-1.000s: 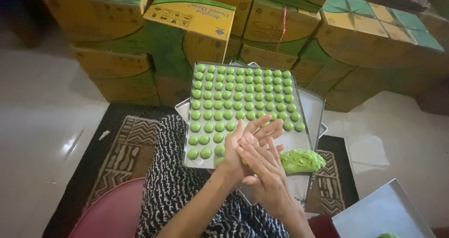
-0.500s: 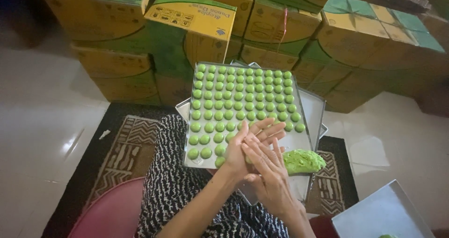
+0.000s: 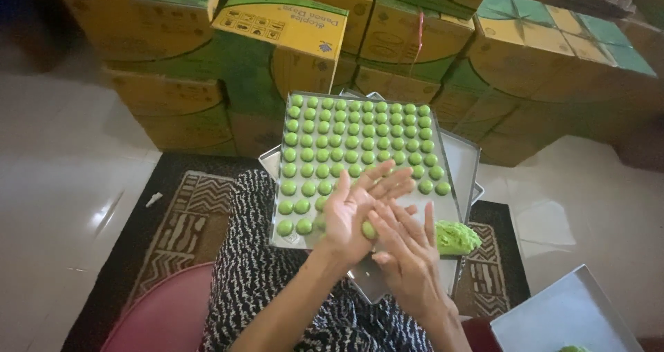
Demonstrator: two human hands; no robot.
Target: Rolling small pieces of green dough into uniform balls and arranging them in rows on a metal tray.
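At the far left lies pale floor [image 3: 62, 186], then a patterned rug [image 3: 180, 220] with a pink seat edge [image 3: 166, 317] at the bottom. A black-and-white patterned cloth [image 3: 256, 283] covers the person's lap. Above it sits a metal tray [image 3: 280, 234] filled with rows of small green balls [image 3: 353, 137], stacked on other trays in front of yellow and green boxes [image 3: 277, 41]. The left hand [image 3: 356, 210] is held palm up over the tray's near edge, fingers spread and unclenched. The right hand [image 3: 408, 252] lies flat across it, fingers straight, and a green dough ball [image 3: 369, 230] is pressed between the two palms, only its edge showing. Just right of the hands a lump of green dough [image 3: 455, 236] rests on a lower tray. At the bottom right is another tray [image 3: 560, 317], apart from the rest.
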